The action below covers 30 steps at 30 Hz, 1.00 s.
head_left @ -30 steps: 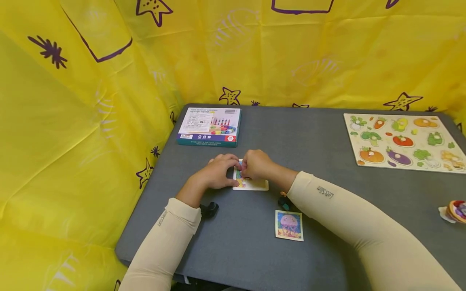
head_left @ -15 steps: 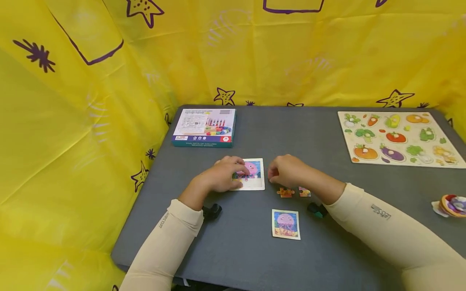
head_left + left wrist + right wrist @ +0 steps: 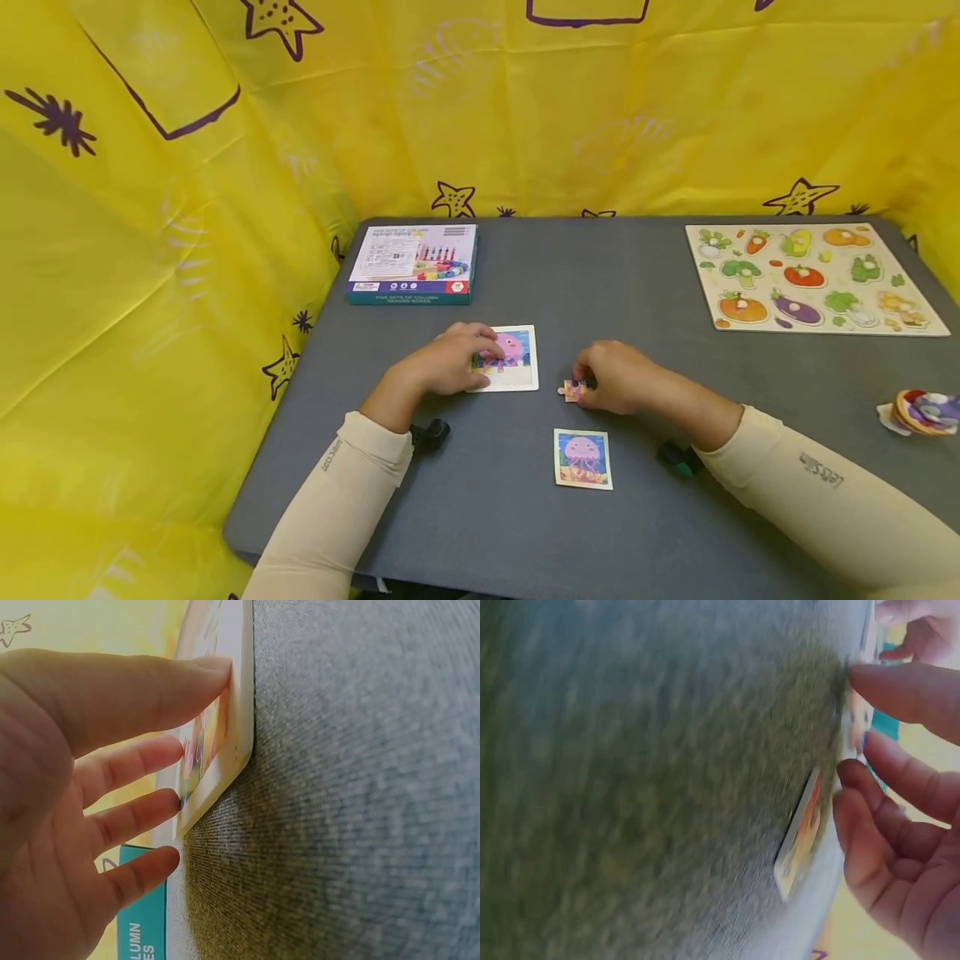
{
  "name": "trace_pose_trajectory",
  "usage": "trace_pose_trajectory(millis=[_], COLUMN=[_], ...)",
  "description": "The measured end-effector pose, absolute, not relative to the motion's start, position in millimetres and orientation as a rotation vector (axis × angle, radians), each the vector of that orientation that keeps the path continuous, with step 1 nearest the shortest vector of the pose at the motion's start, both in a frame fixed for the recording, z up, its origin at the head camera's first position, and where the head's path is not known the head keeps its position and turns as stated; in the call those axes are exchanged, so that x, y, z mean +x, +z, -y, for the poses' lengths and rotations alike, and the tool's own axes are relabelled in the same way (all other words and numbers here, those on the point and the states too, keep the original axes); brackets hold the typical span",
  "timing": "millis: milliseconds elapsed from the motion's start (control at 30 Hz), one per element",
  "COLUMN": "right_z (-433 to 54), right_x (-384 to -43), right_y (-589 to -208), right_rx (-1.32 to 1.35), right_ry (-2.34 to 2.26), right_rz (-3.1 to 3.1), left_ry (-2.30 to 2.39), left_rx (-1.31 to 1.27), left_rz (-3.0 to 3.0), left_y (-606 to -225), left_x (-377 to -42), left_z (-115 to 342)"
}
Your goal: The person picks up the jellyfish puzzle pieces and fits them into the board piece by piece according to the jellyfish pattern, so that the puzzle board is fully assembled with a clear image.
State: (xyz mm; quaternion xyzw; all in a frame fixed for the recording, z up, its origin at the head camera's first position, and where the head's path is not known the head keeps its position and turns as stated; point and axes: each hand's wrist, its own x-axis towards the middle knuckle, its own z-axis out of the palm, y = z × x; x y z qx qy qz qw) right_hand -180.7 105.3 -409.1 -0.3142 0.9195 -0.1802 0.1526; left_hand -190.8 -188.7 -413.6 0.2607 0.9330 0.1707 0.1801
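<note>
A small puzzle tray (image 3: 525,379) with a white border holds a partly assembled pink jellyfish picture. My left hand (image 3: 442,360) rests on its left side, fingers over the picture. In the left wrist view the thumb (image 3: 180,694) touches the tray's border (image 3: 238,712), and the other fingers lie loosely near the far edge. To the right, my right hand (image 3: 622,379) pinches a pink-and-orange jigsaw piece (image 3: 572,391) low over the table. A second jigsaw piece (image 3: 801,840) lies flat under that hand in the right wrist view, hidden in the head view.
A jellyfish picture card (image 3: 582,459) lies in front of the hands. Behind them at left is a boxed bead set (image 3: 412,262). A vegetable peg board (image 3: 813,279) is at the back right, with a small round colourful object (image 3: 926,412) near the right edge.
My right hand has left the tray, moved right to the loose jigsaw pieces and taken hold of one. My left hand has stayed on the tray. The view has shifted slightly.
</note>
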Motion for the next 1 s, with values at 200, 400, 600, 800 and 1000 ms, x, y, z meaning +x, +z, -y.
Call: trace_pose_trajectory(millis=[200,400,600,800,1000], right_z=[-82.4,-47.5,-22.8,-10.7,-9.6], right_x=[-183.4,-190.8,-196.2,-198.3,-203.9], right_y=[-405.7,-400.8,-406.6,-411.2,-413.6], right_rx=[-0.985,-1.108,-1.170,-1.207,-1.234], right_ry=[-0.669,-0.655,-0.591,-0.566,-0.556], right_rz=[-2.661,-2.638,-2.633,-2.627,-2.617], left_ry=[0.519,0.536,0.571,0.591,0.581], left_rx=[0.695,0.696,0.688,0.687,0.670], left_rz=[-2.609,-2.597,-2.583,-2.585,-2.626], left_y=[-410.1,-409.9,-413.9,-417.0,-417.7], left_x=[-191.4,-192.7,-196.3,-198.6,-200.0], left_z=[193.0,195.3,196.5,194.7,190.7])
